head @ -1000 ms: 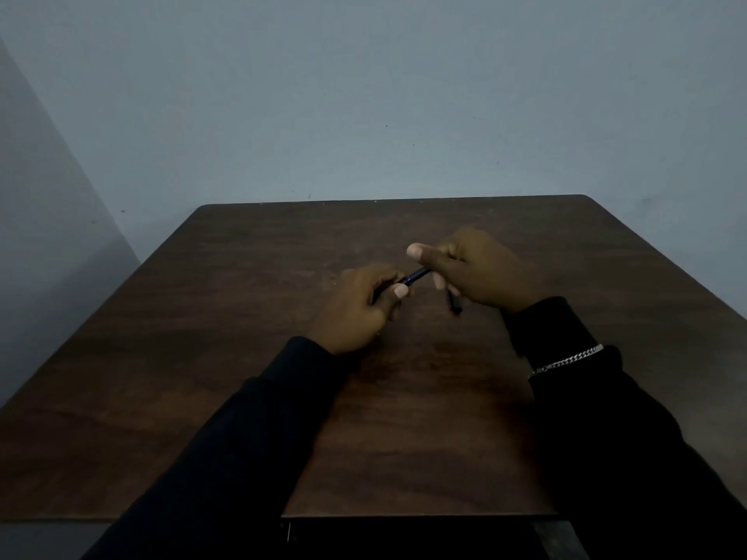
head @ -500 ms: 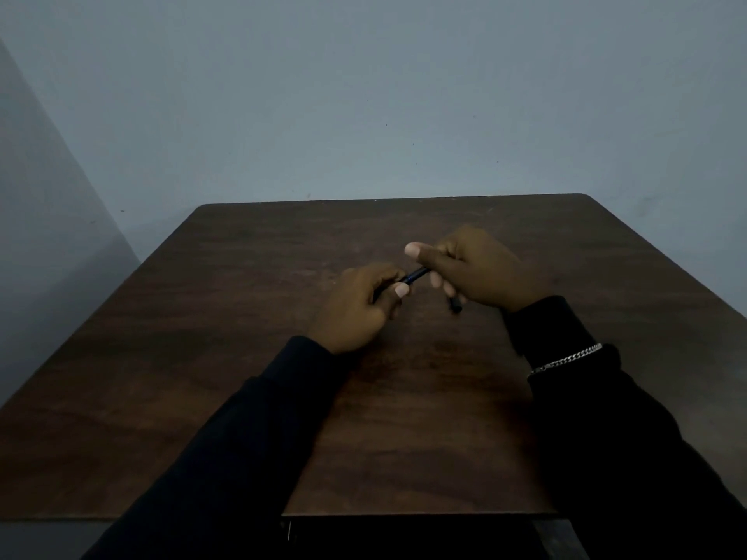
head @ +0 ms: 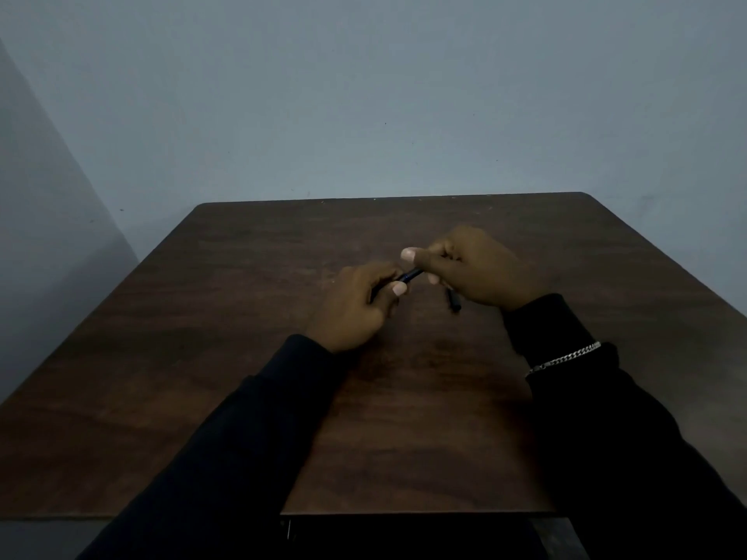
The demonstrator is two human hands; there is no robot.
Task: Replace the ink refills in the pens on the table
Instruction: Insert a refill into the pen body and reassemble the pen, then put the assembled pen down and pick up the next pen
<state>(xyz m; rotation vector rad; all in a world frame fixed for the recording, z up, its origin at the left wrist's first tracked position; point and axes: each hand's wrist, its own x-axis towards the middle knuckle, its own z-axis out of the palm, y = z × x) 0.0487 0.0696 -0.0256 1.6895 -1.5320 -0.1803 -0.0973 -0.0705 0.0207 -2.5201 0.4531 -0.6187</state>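
Pen (head: 411,274) pinched between curled left hand (head: 355,309) and right hand (head: 481,268).

The left hand (head: 353,309) and right hand (head: 479,272) hide most of the pen (head: 412,274); a dark piece (head: 454,303) beneath is too dim to identify.

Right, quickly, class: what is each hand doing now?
Left hand: fingers curled round one end of the dark pen.
Right hand: pinches the pen's other end; whether it also holds the dark piece below cannot be told.
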